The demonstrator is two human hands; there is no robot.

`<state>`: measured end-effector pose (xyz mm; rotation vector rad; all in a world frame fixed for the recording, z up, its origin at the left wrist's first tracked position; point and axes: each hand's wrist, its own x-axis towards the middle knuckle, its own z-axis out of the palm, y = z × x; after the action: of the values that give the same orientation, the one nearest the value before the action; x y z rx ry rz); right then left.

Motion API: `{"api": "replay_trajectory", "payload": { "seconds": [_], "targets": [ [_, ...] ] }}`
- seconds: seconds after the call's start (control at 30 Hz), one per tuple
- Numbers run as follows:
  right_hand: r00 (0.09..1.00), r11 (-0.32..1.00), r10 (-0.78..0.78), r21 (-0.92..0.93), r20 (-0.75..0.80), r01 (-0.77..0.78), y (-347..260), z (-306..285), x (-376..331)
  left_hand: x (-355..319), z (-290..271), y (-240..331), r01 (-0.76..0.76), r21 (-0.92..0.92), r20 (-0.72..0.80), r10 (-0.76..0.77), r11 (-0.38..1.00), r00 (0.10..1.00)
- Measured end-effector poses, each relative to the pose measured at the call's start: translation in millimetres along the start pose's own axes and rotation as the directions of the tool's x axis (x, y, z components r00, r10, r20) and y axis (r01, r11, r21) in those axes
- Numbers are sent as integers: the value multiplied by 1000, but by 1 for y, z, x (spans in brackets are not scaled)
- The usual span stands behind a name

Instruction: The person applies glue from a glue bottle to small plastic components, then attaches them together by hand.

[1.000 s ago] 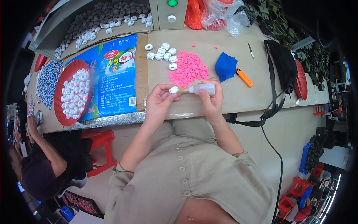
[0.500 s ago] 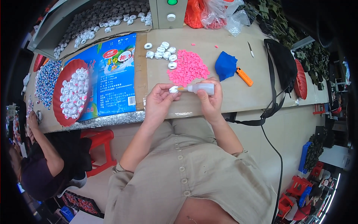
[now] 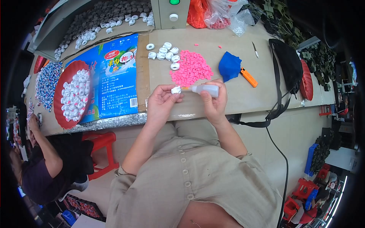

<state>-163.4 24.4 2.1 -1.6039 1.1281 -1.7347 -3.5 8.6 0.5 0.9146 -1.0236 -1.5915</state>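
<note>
Between the thumb and fingers of my left hand (image 3: 162, 102) I pinch a small white moulded piece (image 3: 176, 90). My right hand (image 3: 215, 102) grips a translucent squeeze bottle (image 3: 208, 90), laid nearly sideways, its narrow yellowish nozzle (image 3: 186, 88) pointing at the white piece. Whether the tip touches the piece is too small to tell. Just beyond my hands lies a spread heap of small pink pieces (image 3: 192, 68). Several more white pieces (image 3: 166, 51) are grouped at the heap's far left side.
Left stands a red dish (image 3: 61, 114) of white-and-pink pieces on blue printed cardboard (image 3: 114, 79). Right of the pink heap are a blue cloth-like scrap (image 3: 229, 66), an orange-handled cutter (image 3: 249, 78), a small blade (image 3: 255, 50) and a black bag (image 3: 286, 68). A co-worker (image 3: 45, 163) sits at left.
The bottle's nozzle has drawn slightly away from the white piece, and my left hand has shifted a little left. Both hands keep their hold.
</note>
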Motion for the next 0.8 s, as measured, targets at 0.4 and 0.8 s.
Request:
{"api": "replay_trajectory", "payload": {
  "seconds": [0.4, 0.8],
  "targets": [
    [997, 994, 76, 83, 7, -76, -3, 0, 0, 0, 1, 0, -20, 8, -8, 20, 1000, 1000],
    [902, 702, 430, 644, -44, -304, -3, -9, 11, 1, -1, 1, -62, -49, -7, 61, 997, 998]
  ]
}}
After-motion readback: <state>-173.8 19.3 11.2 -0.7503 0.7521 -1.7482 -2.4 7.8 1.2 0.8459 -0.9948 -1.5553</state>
